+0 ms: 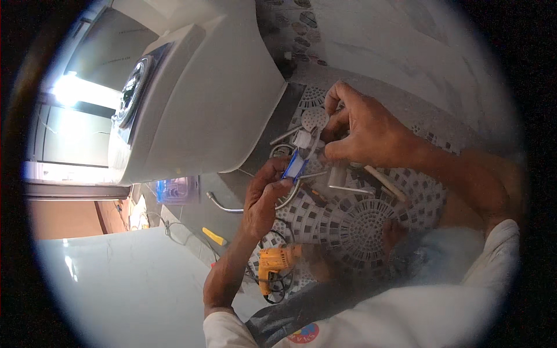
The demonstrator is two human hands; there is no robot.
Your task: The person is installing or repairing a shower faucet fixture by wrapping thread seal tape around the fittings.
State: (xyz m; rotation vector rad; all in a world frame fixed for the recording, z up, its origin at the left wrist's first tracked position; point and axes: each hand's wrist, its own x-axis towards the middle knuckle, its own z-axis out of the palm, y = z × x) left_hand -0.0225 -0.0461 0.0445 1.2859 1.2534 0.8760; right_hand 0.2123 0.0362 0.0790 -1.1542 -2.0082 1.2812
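My left hand (267, 194) is closed around a blue spool of white thread seal tape (295, 166), gripped between thumb and fingers. Just above and to the right, my right hand (368, 127) has its fingers curled towards the thumb. A pale, curved piece (314, 142) shows beside its fingertips, but I cannot make out what is pinched there. A white, ridged fitting (301, 138) sits beside the spool in the picture. Beyond it lies a round perforated disc (314, 118) like a drain cover.
An orange power drill (275, 265) with a black cord lies on the mosaic tile floor (365, 226) near my left forearm. Around it are a yellow-handled tool (214, 236), a curved metal pipe (223, 209) and a clear plastic package (178, 190). A large white basin or tub (203, 104) stands at the left.
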